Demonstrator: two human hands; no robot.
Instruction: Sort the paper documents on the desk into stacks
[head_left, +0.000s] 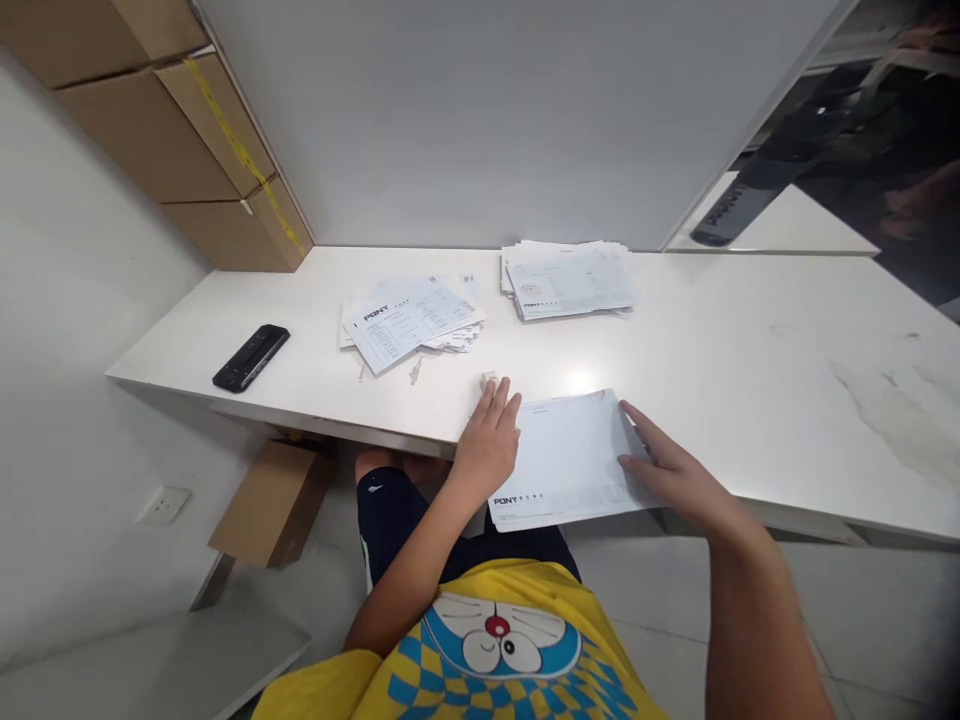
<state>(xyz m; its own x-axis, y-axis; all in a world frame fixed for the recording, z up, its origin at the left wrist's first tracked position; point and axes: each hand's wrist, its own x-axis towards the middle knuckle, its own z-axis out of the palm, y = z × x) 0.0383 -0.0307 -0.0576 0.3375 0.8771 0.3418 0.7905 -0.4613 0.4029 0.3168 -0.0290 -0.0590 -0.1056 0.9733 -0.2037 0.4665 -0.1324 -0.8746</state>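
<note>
A stack of white printed sheets (566, 450) with a PONY heading lies at the table's front edge, overhanging it slightly. At its left edge rests my left hand (489, 440), fingers stretched out and close together. A small pale scrap (489, 378) shows by those fingertips; its kind is unclear. My right hand (671, 475) grips the right edge of the sheets, thumb and forefinger against the side. Beyond my left hand is a loose, fanned pile of printed papers (412, 322). Another paper pile (571, 280), more squared up, lies at the back.
On the white table (720, 370) a black phone (252, 357) lies at the left. Cardboard boxes (225, 150) stand in the back left corner, and another box (274, 500) sits below the table. A dark bottle (739, 205) is at the back right, beside the grey panel (450, 120).
</note>
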